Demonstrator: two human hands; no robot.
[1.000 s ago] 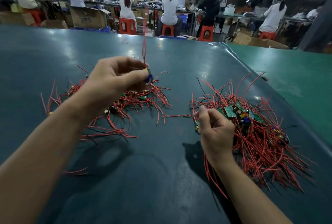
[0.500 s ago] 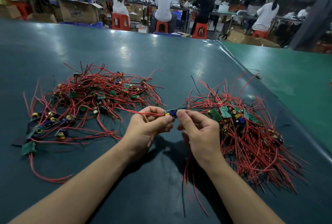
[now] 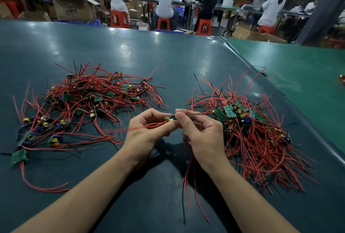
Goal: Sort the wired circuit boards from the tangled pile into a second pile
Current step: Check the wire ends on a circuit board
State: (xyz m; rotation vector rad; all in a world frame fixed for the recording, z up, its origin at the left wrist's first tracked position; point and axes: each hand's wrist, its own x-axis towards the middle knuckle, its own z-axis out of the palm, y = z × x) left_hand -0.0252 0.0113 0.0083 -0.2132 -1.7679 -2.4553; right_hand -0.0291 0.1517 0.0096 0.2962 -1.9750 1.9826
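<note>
**Mid-sort: one board in my hands, two piles on the bench**

The dark green bench [image 3: 168,61] fills my view, with a busy workshop behind it. Nearest me, my left hand [image 3: 143,135] and right hand [image 3: 201,135] both pinch one small circuit board [image 3: 171,118] at the fingertips, held up between the piles. Its red wires [image 3: 190,186] trail from under my right hand. Out left sits a loose, spread pile [image 3: 89,100]; right is a denser pile [image 3: 257,135] with leads lying roughly parallel. Both hold plenty of boards, so I'd guess we're about halfway, though I can't say which pile is the sorted one. The boards are tiny green rectangles with yellow and blue components.
</note>
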